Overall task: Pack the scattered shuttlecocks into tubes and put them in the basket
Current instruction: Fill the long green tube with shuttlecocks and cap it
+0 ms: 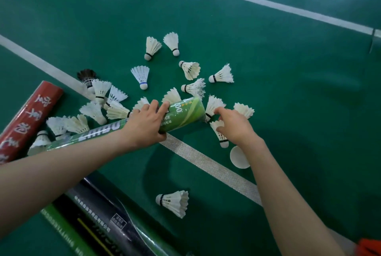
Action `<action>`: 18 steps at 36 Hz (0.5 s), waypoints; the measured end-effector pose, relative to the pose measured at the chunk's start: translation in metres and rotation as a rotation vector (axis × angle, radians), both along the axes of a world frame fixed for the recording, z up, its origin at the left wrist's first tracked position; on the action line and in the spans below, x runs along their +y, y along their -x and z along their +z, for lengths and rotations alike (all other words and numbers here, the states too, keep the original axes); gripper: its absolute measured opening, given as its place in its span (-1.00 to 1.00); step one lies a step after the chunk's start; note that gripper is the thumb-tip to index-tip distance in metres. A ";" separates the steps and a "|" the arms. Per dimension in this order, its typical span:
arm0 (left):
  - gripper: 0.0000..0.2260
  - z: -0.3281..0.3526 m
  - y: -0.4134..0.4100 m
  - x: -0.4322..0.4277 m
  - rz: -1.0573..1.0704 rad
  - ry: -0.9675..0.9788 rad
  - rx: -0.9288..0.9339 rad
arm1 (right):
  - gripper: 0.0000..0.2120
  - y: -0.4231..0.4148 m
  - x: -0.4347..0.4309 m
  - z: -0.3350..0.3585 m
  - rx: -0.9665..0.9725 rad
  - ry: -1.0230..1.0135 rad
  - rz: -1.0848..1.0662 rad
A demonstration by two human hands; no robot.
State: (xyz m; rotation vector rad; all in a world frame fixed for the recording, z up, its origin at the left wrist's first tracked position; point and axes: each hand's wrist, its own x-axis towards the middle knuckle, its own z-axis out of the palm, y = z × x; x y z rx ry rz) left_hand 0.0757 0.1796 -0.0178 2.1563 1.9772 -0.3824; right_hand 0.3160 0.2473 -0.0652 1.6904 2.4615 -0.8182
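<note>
Left hand (144, 125) wraps the green tube (181, 116), lying on the floor (288, 111), contents unseen. Right hand (233, 123) pinches a shuttlecock (221, 134) beside its mouth. I see others scattered.

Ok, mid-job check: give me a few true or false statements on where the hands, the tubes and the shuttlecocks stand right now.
1. The left hand holds the green tube near its open end. True.
2. The right hand is empty and well away from any shuttlecock. False: its fingers are closing on a white shuttlecock lying beside the tube's mouth; whether the grip is complete cannot be told.
3. A round white cap lies on the floor by the right wrist. True.
4. The red tube stands upright. False: it lies on its side at the left.
5. One dark-feathered shuttlecock lies among the white ones. True.
6. No shuttlecocks are left on the floor. False: many are scattered there.
</note>
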 end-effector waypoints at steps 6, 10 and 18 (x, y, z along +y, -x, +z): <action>-0.16 0.012 0.026 0.013 -0.082 0.001 -0.055 | -0.76 0.004 -0.002 0.015 0.160 0.021 -0.125; -0.17 0.028 0.045 0.019 -0.133 -0.010 -0.078 | -0.79 0.002 -0.008 0.050 0.597 -0.232 -0.413; -0.20 0.027 0.057 0.008 -0.219 -0.102 -0.138 | -0.85 0.039 -0.021 0.071 0.988 -0.215 -0.542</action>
